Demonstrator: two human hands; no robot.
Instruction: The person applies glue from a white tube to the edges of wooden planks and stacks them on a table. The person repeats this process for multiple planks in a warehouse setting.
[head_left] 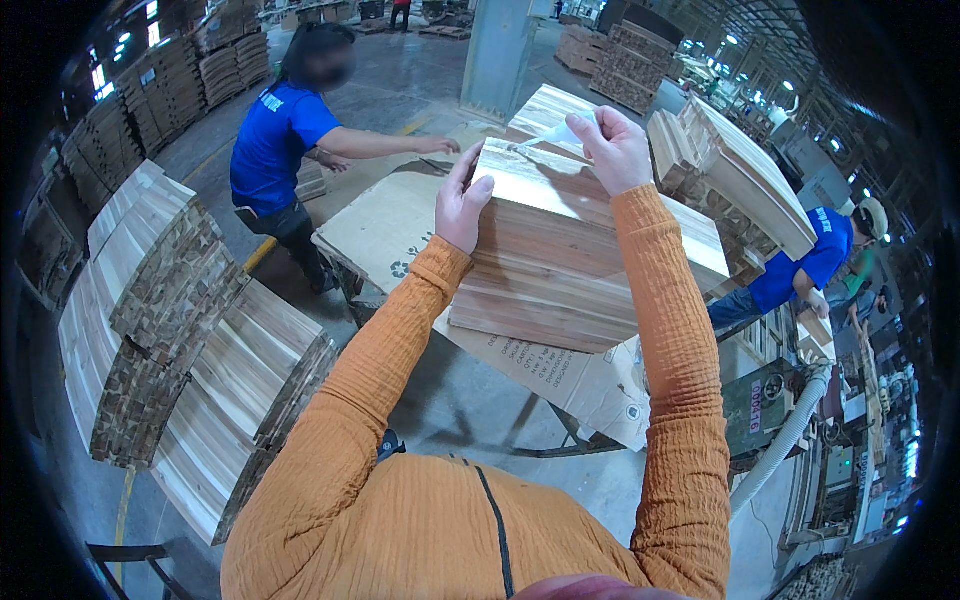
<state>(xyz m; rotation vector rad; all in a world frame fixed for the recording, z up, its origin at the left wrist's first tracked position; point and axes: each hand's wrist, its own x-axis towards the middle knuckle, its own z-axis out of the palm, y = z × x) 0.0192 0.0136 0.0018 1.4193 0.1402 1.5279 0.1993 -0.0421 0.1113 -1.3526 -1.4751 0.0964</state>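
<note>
In front of me stands a stack of pale wooden boards [550, 265], streaked light and brown. My left hand [462, 205] grips the left end of the top board, with its thumb at the near edge and its fingers along the end. Over the far side of that board, my right hand [613, 150] pinches a thin, pale, bluish-white piece [562, 133]; its exact kind I cannot make out. That piece slants down toward the board's far left part. Behind the stack lie more pale boards [545, 105].
Flattened cardboard [375, 225] covers the table under the stack. A co-worker in a blue shirt [280, 130] reaches toward its far left side; another blue-shirted person [815, 250] bends at right. Board stacks [215, 400] stand at left, others [750, 170] at right, near a pale hose [785, 440].
</note>
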